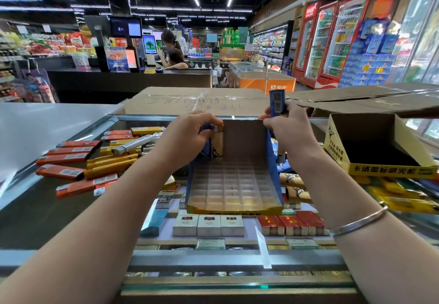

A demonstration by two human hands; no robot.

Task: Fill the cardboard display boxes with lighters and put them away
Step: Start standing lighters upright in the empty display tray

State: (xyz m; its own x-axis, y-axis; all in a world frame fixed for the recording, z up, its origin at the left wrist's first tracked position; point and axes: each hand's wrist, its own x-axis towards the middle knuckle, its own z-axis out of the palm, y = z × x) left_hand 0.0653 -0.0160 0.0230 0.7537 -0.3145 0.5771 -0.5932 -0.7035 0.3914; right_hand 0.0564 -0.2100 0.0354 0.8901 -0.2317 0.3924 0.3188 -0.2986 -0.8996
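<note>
A cardboard display box (234,206) with blue sides, a yellow front lip and a clear gridded tray stands on the glass counter in front of me. My left hand (190,135) pinches a yellow lighter (217,145) at the tray's back left corner. Over the box's back right corner, my right hand (288,125) grips a blue lighter (277,103) upright. Loose orange and yellow lighters (80,158) lie scattered on the glass to the left. More lighters (294,185) lie right of the box.
A second yellow display box (389,170) stands open at the right. Flattened brown cardboard (197,101) lies behind the boxes. Cigarette packs (209,224) show under the counter glass. Two people are at the checkout counter far behind.
</note>
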